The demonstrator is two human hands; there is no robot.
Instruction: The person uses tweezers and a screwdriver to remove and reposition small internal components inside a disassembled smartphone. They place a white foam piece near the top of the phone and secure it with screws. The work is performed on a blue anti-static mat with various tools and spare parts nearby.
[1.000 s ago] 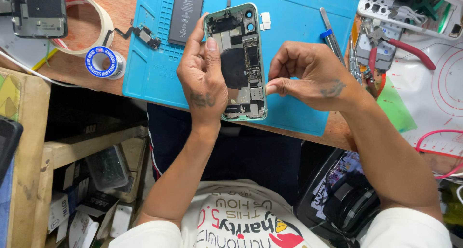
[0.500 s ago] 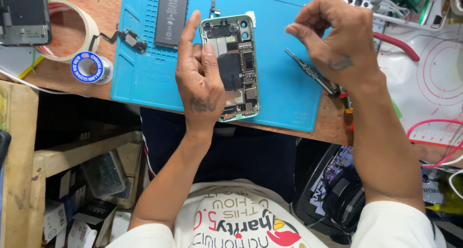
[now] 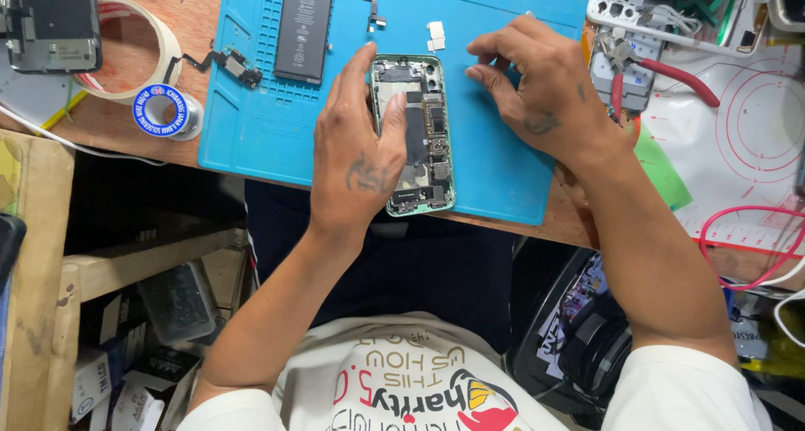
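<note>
We see an opened phone lying face-down on the blue mat, approx. centre of view, long axis running 12 to 6 o'clock, internals exposed. Left hand rests on the phone's left edge, fingers extended toward 12 o'clock, thumb laid over the board area; it steadies the phone, flat rather than clenched. Right hand sits on the mat at approx. 2 o'clock from the phone, just beside its upper right corner, fingers curled, tips pointing toward 9 o'clock. Whether it pinches anything, we cannot tell.

Battery lies on the mat at 11 o'clock from the phone, apart from it. Two small white pads at 12 o'clock, near the phone's top. Solder spool off the mat at 9 o'clock. Red-handled pliers at 3 o'clock, beyond the right hand.
</note>
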